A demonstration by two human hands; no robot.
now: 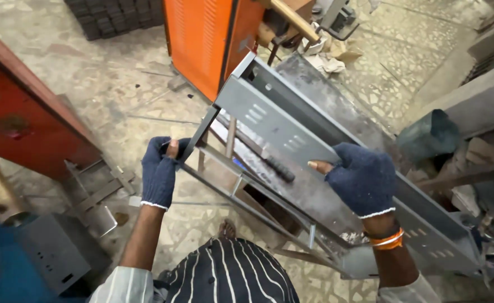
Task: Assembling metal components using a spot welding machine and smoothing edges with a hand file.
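I hold a long grey sheet-metal channel (pixel 275 112) with slotted vents, tilted across a metal frame table (pixel 314 185). My left hand (pixel 160 171), in a dark blue fingerless glove, grips a thin grey metal strip at the channel's lower left edge. My right hand (pixel 362 177), gloved the same and with an orange band on the wrist, clasps the channel's near side wall. A black ribbed handle (pixel 280 168) lies on the table top under the channel.
An orange metal cabinet (pixel 207 39) stands behind the channel. A red machine body (pixel 22 118) is at the left. A grey metal box (pixel 56 252) sits on the floor at lower left. Metal scraps (pixel 98 191) lie on the mosaic floor. Crumpled paper (pixel 331 56) lies at the far right.
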